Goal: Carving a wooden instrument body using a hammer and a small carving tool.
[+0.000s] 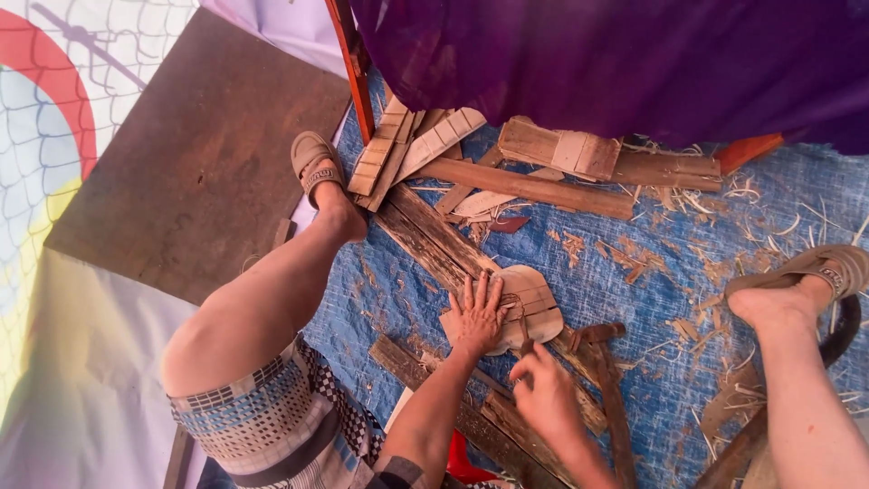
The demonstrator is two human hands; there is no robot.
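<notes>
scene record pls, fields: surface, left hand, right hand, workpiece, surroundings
surface: blue tarp on the ground, strewn with wood shavings
left hand: left hand pressed flat, fingers spread, on the wooden cutout
right hand: right hand closed on a small dark tool at the cutout's edge; tool type unclear
workpiece: pale rounded cutout lying on a weathered plank
surroundings: scrap wood pieces beyond, purple cloth above, sandalled feet either side
</notes>
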